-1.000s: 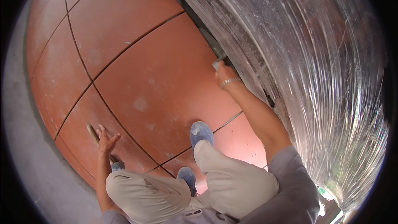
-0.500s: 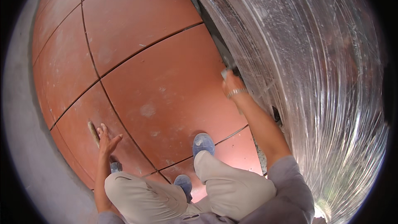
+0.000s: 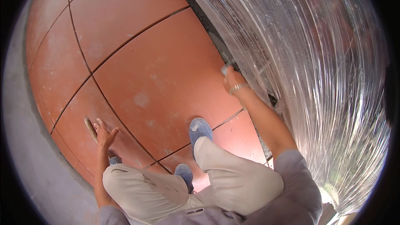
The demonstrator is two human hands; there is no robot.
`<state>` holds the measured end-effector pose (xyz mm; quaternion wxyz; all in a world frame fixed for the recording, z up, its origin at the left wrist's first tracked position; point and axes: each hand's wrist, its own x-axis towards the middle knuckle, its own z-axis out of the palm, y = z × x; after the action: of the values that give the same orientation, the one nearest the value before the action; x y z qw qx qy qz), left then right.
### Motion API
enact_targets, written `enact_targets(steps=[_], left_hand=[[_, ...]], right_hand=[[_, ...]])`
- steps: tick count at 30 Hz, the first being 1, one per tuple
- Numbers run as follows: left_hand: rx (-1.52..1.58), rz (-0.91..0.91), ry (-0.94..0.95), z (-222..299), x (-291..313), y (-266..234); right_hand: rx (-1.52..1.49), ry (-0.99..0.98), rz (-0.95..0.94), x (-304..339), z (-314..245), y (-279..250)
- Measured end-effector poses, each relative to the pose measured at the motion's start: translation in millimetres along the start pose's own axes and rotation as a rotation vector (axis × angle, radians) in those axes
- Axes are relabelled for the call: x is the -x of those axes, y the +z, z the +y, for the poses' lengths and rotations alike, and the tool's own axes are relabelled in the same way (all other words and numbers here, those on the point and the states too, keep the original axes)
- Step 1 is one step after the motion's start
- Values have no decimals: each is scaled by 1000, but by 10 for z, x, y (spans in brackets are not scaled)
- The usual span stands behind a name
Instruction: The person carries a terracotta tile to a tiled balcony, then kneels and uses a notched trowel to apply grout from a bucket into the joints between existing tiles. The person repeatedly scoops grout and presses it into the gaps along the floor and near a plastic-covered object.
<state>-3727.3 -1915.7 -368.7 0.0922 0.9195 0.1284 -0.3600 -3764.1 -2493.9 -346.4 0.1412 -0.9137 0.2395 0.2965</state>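
At the left, my left hand (image 3: 107, 135) rests low over a red-brown floor tile (image 3: 162, 79), its fingers spread. Under and beside it lies a tool with a wooden handle (image 3: 90, 129); a dark, rounded head (image 3: 115, 160) shows at the other end, near my knee. My right hand (image 3: 234, 79), with a metal watch band at the wrist, is closed at the tile's right edge. A small pale grey piece (image 3: 225, 69) sticks out from its fingers; most of what it holds is hidden.
Clear plastic sheeting (image 3: 316, 79) hangs along the right side. Between it and the tiles runs a rough grey gap (image 3: 218, 41). Dark joints separate the tiles. A grey concrete strip (image 3: 25, 133) borders the left. My blue shoes (image 3: 200, 130) stand on the tiles.
The view has shifted slightly. Against the tiles, my right hand has come a little toward me along the edge. My left hand and the wooden-handled tool keep their places.
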Motion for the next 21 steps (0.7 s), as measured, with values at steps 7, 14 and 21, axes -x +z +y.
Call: enact_targets(steps=[7, 14, 21], left_hand=[[-56, 25, 27, -20, -7, 15], [-94, 98, 99, -192, -79, 112], [-129, 109, 80, -256, -198, 188]], right_hand=[[3, 128, -47, 1524, 1128, 787], [21, 168, 50, 1495, 1199, 1200], [34, 202, 98, 1351, 1100, 1017]])
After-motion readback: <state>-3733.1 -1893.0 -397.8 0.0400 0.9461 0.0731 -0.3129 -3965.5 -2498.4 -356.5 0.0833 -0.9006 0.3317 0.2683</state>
